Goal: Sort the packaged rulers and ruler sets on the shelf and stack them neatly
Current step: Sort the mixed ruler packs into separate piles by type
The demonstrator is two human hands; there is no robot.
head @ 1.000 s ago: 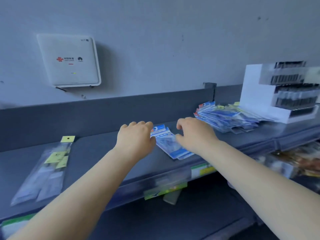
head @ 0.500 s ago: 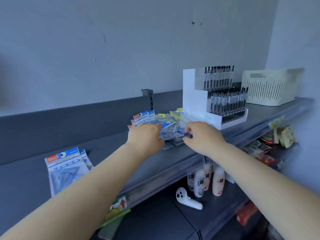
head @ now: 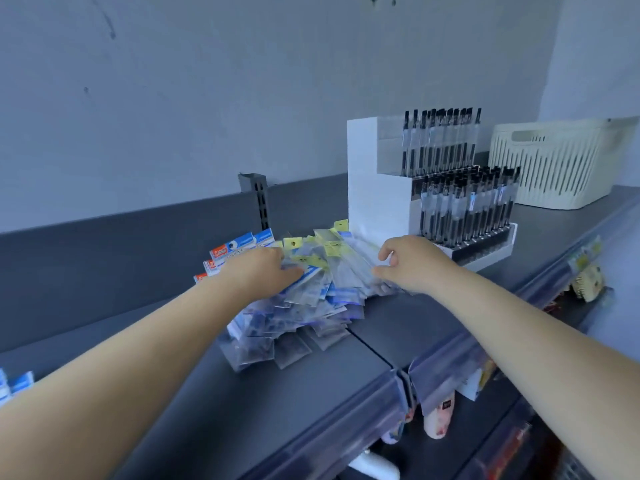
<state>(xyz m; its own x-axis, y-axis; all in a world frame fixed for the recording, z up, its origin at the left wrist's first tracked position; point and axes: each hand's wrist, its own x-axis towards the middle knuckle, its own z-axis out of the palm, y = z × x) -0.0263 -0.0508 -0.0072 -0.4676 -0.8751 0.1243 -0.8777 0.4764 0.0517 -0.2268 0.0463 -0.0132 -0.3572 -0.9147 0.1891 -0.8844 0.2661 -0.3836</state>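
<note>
Reaching forward over the grey shelf (head: 408, 327), both hands work at a loose heap of packaged rulers (head: 304, 306) that lies about midway along it, spreading from near the back wall toward the front edge. The left hand (head: 258, 271) rests palm down on the left half of the heap, its fingers bent over the top packets and pressing on one with a blue header card; whether it truly grips a packet cannot be told. The right hand (head: 410, 263) sits at the right side of the heap with its thumb and curled fingers closing on the edge of a clear packet there, in a light pinch.

Packets in the heap overlap at many angles. Those at the back left show blue and orange header cards (head: 239, 245), those in the middle carry small yellow tags (head: 294, 242), and the clear sleeves at the front fan out toward the seam where two shelf boards meet.

Just beside the heap, toward the back right, stands a white stepped display rack (head: 377, 202) filled with upright black pens (head: 460, 209) in two tiers. Farther right, near the back corner, sits a cream slotted basket (head: 554, 164), apart from the rack. At the far left edge of the shelf, a few more blue-topped packets (head: 19, 384) peek out from behind the left forearm. Below the front edge, on a lower shelf, small bottles (head: 438, 415) stand in shadow.
</note>
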